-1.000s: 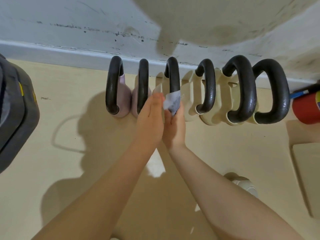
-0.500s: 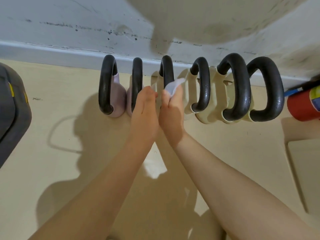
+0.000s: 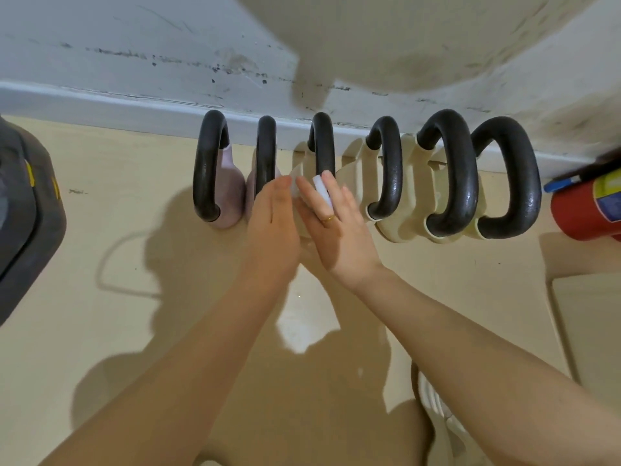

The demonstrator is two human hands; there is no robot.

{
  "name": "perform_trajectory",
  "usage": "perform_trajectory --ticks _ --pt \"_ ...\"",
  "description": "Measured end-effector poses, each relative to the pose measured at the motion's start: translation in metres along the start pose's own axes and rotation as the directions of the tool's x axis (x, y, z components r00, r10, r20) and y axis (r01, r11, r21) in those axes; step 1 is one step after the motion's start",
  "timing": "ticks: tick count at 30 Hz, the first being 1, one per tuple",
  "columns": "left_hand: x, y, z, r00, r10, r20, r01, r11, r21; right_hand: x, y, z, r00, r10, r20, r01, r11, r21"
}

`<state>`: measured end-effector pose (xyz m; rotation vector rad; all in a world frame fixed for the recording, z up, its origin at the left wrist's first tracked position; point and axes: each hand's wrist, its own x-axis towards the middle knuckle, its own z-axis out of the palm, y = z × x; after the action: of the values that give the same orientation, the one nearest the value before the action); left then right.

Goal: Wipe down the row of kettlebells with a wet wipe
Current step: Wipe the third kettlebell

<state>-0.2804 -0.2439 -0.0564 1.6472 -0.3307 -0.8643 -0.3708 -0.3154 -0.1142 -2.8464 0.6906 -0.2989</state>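
- The pale beige floor [image 3: 100,331] stretches under my arms, with the scuffed white wall [image 3: 134,45] beyond my fingertips.
- A row of six kettlebells with black iron handles [image 3: 447,173] stands along the wall's foot: two with pinkish bodies left of my fingers, four cream-bodied from my fingers rightward.
- A red cylinder with a yellow and blue label [image 3: 591,206] lies far right of my fingers; its writing is too blurred to read, and I see no brand on the bells.
- My left hand [image 3: 272,223] is flat, fingers straight, gripping nothing.
- My right hand [image 3: 332,223] presses the small white wet wipe [image 3: 322,191] under its fingers, against the third bell.
- I judge I'm midway; nothing shows which bells are already clean.
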Motion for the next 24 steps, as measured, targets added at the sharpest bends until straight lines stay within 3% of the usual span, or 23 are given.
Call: perform_trajectory --ticks 4,8,12,15,17,20,22,24 --pt "-0.005 0.007 -0.009 0.995 0.015 0.100 -0.028 0.991 0.134 -0.006 -0.005 -0.030 0.999 -0.011 0.044 0.002 0.980 0.198" --pt "-0.014 0.018 -0.007 0.971 -0.001 0.241 -0.051 0.977 0.209 -0.015 -0.001 -0.062 0.978 0.066 0.199 -0.165 0.831 0.531" --pt "-0.021 0.027 -0.004 0.950 -0.010 0.312 -0.030 0.992 0.125 -0.021 0.005 -0.082 0.971 0.024 0.239 -0.144 0.855 0.499" --pt "-0.023 0.031 -0.004 0.931 -0.042 0.364 0.012 0.996 0.084 -0.025 0.008 -0.094 0.926 -0.005 0.378 -0.231 0.783 0.577" --pt "-0.022 0.033 -0.004 0.936 -0.024 0.352 -0.041 0.984 0.175 -0.027 0.009 -0.108 0.876 0.012 0.482 -0.374 0.649 0.663" --pt "-0.019 0.039 0.001 0.945 0.015 0.326 -0.107 0.958 0.267 -0.024 0.015 -0.123 0.818 0.205 0.538 -0.575 0.282 0.768" --pt "-0.016 0.045 0.006 0.940 0.039 0.339 -0.146 0.944 0.296 -0.018 0.028 -0.121 0.760 0.277 0.588 -0.637 0.136 0.759" --pt "-0.013 0.051 0.012 0.930 0.058 0.364 -0.195 0.916 0.351 -0.009 0.036 -0.124 0.719 0.238 0.653 -0.679 0.038 0.734"
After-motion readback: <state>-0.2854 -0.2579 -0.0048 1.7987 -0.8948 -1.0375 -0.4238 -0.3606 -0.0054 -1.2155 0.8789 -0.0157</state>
